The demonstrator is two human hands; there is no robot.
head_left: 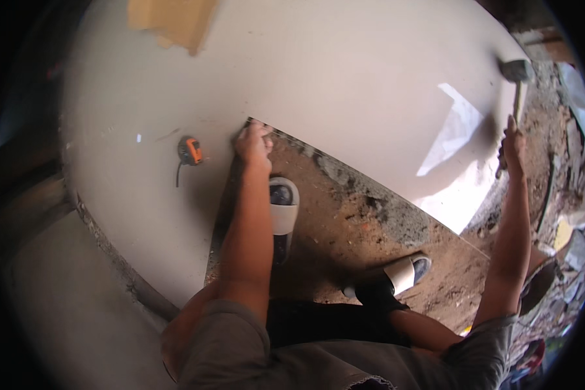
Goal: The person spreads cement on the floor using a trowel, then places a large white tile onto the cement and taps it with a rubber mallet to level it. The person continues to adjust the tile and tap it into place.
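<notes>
My right hand (513,149) is wrapped around the handle of a rubber mallet (517,70), out at the right edge of the pale tiled floor (344,78). The mallet's dark head is raised at the far end of its light handle. My left hand (256,144) is at the inner corner where the glossy tiles meet bare ground. Its fingers are curled and pressed together against the tile edge; whatever they pinch, if anything, is too small to make out. Left of that hand, an orange and black tape measure (190,151) lies on the tile.
Brown dirt (331,214) with grey mortar (377,201) along the tile edge fills the area under me. My feet in sandals (284,214) stand on it. A torn piece of cardboard (175,19) lies at the far left. Rubble (569,260) is strewn at the right.
</notes>
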